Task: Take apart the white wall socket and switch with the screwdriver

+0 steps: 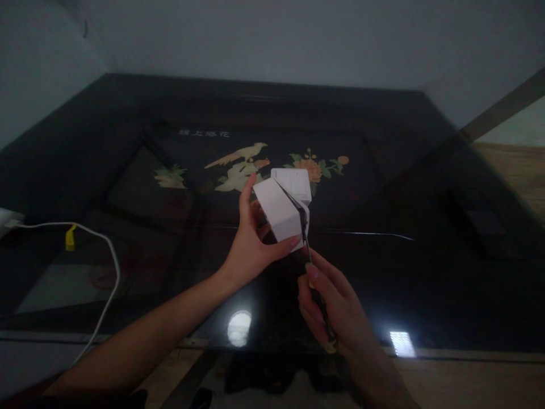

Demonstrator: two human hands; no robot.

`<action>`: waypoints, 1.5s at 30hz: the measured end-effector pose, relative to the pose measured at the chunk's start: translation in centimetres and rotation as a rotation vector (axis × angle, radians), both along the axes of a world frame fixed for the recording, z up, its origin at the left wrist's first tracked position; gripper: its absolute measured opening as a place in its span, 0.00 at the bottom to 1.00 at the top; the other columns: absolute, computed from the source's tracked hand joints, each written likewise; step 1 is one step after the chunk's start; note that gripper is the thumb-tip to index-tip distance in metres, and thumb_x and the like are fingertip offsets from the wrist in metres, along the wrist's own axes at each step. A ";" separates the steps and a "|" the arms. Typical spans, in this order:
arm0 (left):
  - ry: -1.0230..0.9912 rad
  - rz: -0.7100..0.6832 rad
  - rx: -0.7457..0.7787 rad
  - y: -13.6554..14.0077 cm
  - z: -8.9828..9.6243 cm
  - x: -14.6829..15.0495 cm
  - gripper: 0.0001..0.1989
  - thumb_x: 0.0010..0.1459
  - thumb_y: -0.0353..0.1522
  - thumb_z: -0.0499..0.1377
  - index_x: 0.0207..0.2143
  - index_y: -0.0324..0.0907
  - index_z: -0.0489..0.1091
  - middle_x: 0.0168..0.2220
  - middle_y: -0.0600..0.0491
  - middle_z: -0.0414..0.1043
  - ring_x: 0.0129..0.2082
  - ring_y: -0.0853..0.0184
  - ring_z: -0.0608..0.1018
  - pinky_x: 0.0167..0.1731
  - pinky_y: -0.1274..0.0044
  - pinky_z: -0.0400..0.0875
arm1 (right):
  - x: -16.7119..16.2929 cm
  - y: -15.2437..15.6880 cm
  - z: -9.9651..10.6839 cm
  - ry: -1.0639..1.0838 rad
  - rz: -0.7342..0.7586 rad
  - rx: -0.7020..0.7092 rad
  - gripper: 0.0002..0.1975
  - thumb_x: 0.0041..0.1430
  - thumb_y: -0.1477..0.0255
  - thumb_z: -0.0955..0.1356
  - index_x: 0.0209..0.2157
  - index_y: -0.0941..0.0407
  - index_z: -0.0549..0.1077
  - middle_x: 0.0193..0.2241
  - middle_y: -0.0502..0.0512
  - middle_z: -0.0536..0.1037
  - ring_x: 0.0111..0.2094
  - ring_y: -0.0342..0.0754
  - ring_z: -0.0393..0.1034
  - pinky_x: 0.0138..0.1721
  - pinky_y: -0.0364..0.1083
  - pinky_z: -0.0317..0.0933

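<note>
A white box-shaped object (279, 210), tilted, is held above the dark glossy table. My left hand (251, 238) is closed around it, thumb along the near lower edge and fingers on the far left side. A white panel (293, 183) with faint lines on it sits at the box's far right, and a dark gap runs between the two. In my right hand (330, 295) is a screwdriver (326, 324) with a dark and yellow handle. Its thin shaft points up to the right edge of the box, at the gap. The exact contact of the tip is hard to make out.
The black table (383, 295) carries a bird-and-flower picture (238, 156). A white cable (113, 250) with a yellow tag (70, 238) curves across the left side from a white block (6, 220). A dark flat object (485, 224) lies at the right.
</note>
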State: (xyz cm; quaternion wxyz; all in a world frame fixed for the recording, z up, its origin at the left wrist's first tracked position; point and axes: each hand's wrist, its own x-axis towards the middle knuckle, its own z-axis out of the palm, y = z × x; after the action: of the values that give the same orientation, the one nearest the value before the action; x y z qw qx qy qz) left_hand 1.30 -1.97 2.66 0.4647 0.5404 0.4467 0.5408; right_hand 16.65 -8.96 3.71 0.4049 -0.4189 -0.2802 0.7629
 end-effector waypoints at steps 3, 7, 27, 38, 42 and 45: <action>-0.030 -0.004 -0.022 0.0 0.0 0.1 0.60 0.41 0.43 0.74 0.67 0.53 0.39 0.58 0.43 0.67 0.57 0.49 0.73 0.52 0.59 0.73 | -0.1 0.1 -0.2 -0.061 -0.016 0.039 0.28 0.64 0.58 0.67 0.59 0.59 0.64 0.13 0.36 0.63 0.08 0.33 0.49 0.08 0.32 0.47; -0.032 -0.005 -0.053 0.1 -0.5 0.0 0.58 0.41 0.41 0.74 0.67 0.52 0.41 0.58 0.43 0.67 0.57 0.49 0.74 0.51 0.58 0.74 | -0.3 0.4 -0.7 -0.146 -0.002 0.076 0.28 0.64 0.58 0.67 0.59 0.61 0.65 0.13 0.36 0.63 0.08 0.33 0.49 0.07 0.32 0.47; 0.221 0.169 0.201 0.2 -1.2 -0.4 0.50 0.42 0.41 0.74 0.61 0.52 0.48 0.61 0.44 0.60 0.62 0.51 0.67 0.55 0.61 0.70 | -1.2 -0.1 -0.8 -0.243 -0.047 0.081 0.31 0.66 0.57 0.64 0.65 0.55 0.61 0.15 0.38 0.62 0.09 0.33 0.51 0.08 0.33 0.49; 0.234 0.130 0.132 0.3 -0.8 -0.9 0.53 0.38 0.39 0.75 0.61 0.48 0.49 0.63 0.41 0.58 0.63 0.48 0.64 0.57 0.60 0.67 | -1.7 0.2 -1.4 -0.064 -0.067 0.012 0.28 0.65 0.59 0.65 0.62 0.57 0.65 0.13 0.37 0.62 0.08 0.34 0.50 0.08 0.33 0.49; 0.187 0.050 0.133 -0.2 0.1 -0.6 0.47 0.44 0.46 0.71 0.60 0.46 0.50 0.59 0.41 0.63 0.60 0.49 0.70 0.55 0.61 0.70 | -0.5 0.8 -1.4 -0.108 -0.129 0.012 0.28 0.65 0.59 0.65 0.63 0.55 0.65 0.13 0.37 0.60 0.08 0.34 0.49 0.08 0.33 0.47; 0.205 0.023 0.138 -0.4 0.3 -0.4 0.49 0.42 0.45 0.72 0.60 0.46 0.50 0.60 0.40 0.63 0.59 0.48 0.70 0.56 0.61 0.69 | 0.4 1.0 -0.9 -0.220 -0.084 0.042 0.28 0.66 0.58 0.65 0.63 0.55 0.65 0.14 0.37 0.61 0.09 0.34 0.49 0.08 0.34 0.47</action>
State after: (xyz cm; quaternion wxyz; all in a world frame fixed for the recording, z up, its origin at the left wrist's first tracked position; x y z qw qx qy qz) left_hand 0.85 -2.38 3.00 0.3718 0.6186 0.4598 0.5174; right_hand 17.08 -7.98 2.81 0.4121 -0.5028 -0.3208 0.6887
